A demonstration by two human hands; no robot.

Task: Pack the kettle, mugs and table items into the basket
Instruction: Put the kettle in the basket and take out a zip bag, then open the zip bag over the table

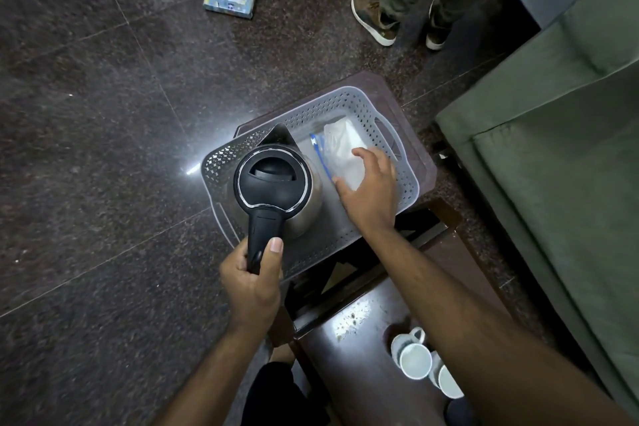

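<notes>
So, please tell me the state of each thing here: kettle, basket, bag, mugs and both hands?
kettle: upright, lid shut, held over the basket's left side
basket: on a dark stool, holds the bag
plastic bag: lying flat in the basket, blue strip along its left edge
mugs: on the dark table, not packed yet
left hand: closed around the kettle handle
right hand: fingers spread, resting on the bag
</notes>
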